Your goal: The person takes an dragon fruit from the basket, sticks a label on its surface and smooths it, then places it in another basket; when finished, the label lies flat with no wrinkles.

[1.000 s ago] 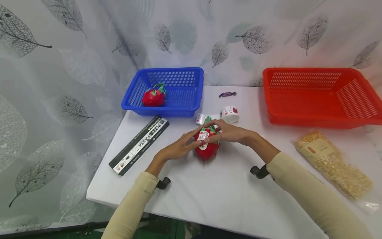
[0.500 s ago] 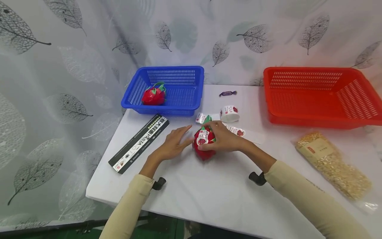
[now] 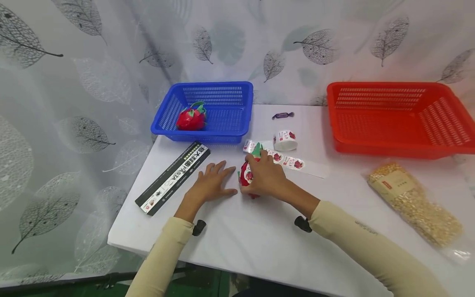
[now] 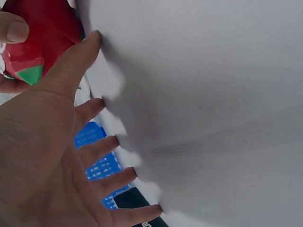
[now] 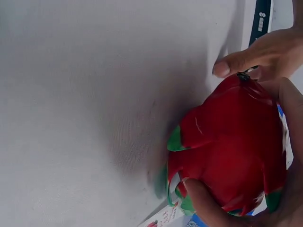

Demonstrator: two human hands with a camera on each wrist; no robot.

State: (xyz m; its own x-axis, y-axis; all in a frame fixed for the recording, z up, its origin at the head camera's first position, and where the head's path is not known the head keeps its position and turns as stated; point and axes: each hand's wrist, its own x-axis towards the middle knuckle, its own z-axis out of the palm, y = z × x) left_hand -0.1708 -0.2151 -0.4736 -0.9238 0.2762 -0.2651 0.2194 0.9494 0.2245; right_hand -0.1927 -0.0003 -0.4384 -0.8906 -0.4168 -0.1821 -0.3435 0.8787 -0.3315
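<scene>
Red dragon fruit, right hand gripping it, left hand just beside

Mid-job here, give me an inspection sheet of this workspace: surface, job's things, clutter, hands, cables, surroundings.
Surface: white cloth, lightly creased.
Job's things: red dragon fruit with a white label on it.
Clutter: label strip and label roll behind the fruit; purple candy beyond; pasta box at left; bag of yellow grains at right.
Left hand: fingers spread, beside the fruit, not holding it.
Right hand: grips the fruit.
Cables: nothing seen.
Surroundings: blue basket holding a second dragon fruit, red basket, leaf-patterned sheeting behind.
</scene>
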